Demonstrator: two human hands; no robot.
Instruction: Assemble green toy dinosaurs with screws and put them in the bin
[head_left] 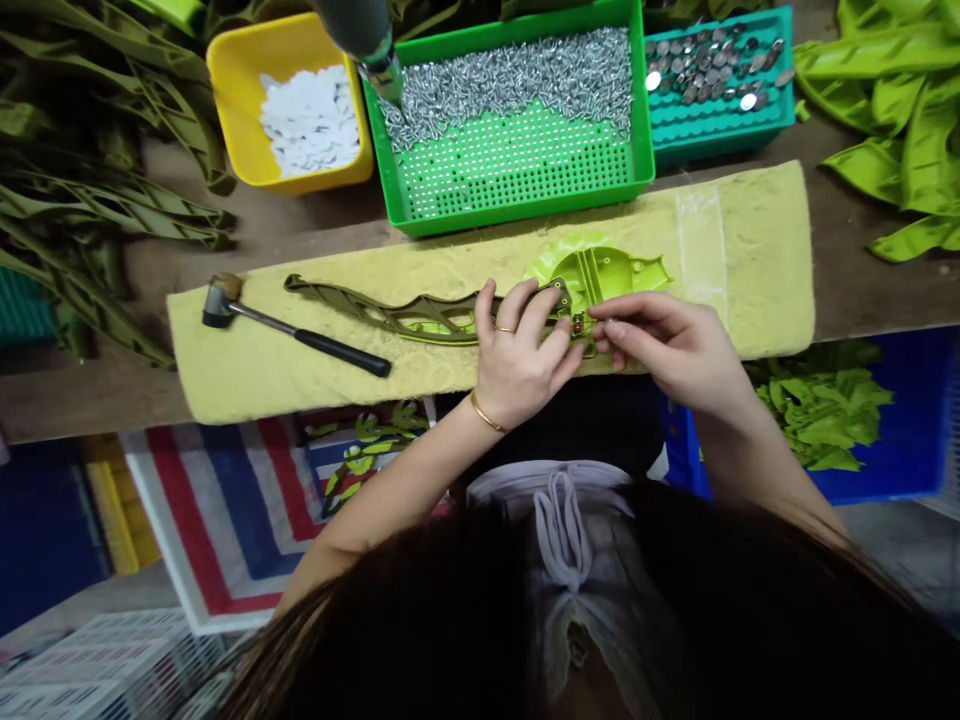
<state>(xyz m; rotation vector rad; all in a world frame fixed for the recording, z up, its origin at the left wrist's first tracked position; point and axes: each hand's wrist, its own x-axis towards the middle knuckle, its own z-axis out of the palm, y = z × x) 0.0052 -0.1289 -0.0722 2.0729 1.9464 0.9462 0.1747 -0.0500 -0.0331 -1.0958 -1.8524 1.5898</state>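
Left hand point(521, 352) clamped on a long olive-green plastic frame point(390, 318); right hand point(660, 345) pinched at its joint, held item unclear; silver screws point(510, 85) heaped in a green perforated tray point(510, 170).

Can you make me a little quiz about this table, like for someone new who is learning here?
1. Which hand wears the gold bangle and grips the long green frame?
2. True or false: the hammer lies on the yellow pad.
3. Fill in the blank: the white discs lie in the ____ tray.

Key:
1. The left hand
2. True
3. Yellow
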